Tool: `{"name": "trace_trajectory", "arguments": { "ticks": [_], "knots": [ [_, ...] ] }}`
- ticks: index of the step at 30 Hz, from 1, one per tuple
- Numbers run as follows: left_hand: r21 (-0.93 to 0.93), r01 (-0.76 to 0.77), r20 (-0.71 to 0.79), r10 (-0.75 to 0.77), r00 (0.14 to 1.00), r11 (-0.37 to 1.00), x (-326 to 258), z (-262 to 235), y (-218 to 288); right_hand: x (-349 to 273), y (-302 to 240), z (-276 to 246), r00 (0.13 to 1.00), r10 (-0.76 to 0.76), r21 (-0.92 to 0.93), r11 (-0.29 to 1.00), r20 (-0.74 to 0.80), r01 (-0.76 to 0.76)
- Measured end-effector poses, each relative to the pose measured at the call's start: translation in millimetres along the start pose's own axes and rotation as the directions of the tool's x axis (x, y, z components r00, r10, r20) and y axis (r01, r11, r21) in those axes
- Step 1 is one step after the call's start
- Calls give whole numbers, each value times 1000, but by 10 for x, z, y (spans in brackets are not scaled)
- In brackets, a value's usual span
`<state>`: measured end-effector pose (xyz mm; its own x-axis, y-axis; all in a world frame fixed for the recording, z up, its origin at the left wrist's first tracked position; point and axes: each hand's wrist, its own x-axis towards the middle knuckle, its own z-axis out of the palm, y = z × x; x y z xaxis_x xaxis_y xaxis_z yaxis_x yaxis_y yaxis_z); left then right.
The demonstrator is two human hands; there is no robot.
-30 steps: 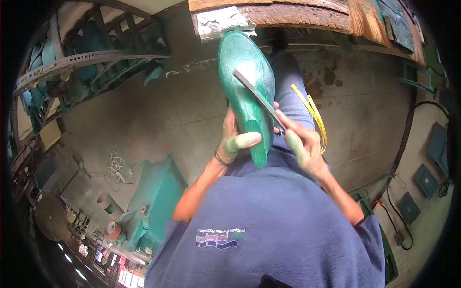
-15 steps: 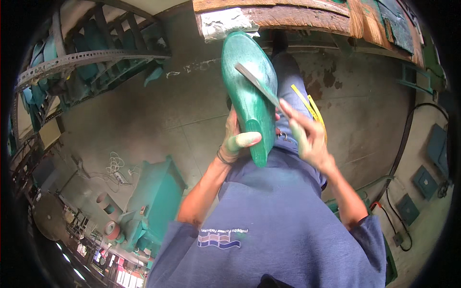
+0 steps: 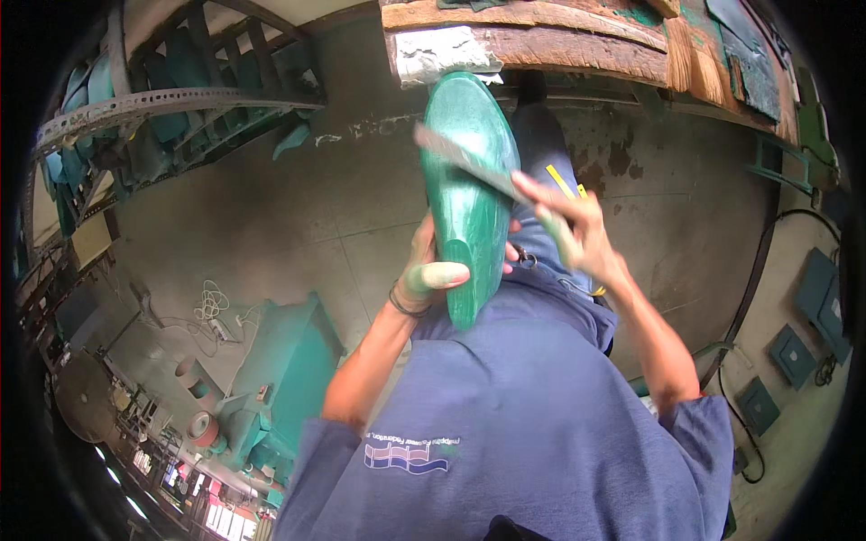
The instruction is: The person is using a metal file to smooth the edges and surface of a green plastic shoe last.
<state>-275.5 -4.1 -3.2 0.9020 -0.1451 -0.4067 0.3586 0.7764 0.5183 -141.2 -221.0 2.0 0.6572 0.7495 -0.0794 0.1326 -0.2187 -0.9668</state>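
Left hand [image 3: 431, 269] curls round glossy green foot-shaped block [image 3: 469, 212], thumb over narrow end; right hand [image 3: 582, 225] grips flat grey metal file [image 3: 469, 163], slanting across block. Rounded tip by silvery wrap [image 3: 442, 54] on brown wooden bench edge [image 3: 582, 50], contact unclear. Loose hold could twist block, skid file toward fingers. Room both sides over grey concrete floor [image 3: 352, 207].
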Motion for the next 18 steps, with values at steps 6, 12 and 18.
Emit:
{"name": "trace_trajectory", "arguments": {
  "ticks": [6, 12, 18],
  "knots": [
    [98, 15, -22, -12, 1000, 995, 20, -44, -14, 701, 42, -38, 992, -117, -100, 989, -46, 112],
    [88, 4, -61, 1, 998, 996, -39, -49, 41, 20, -98, 63, 999, 32, -98, 995, 3, -32],
    [113, 30, -20, -28, 999, 993, 14, -96, 80, 926, 121, -271, 987, -142, -231, 960, 80, 157]
  ]
}}
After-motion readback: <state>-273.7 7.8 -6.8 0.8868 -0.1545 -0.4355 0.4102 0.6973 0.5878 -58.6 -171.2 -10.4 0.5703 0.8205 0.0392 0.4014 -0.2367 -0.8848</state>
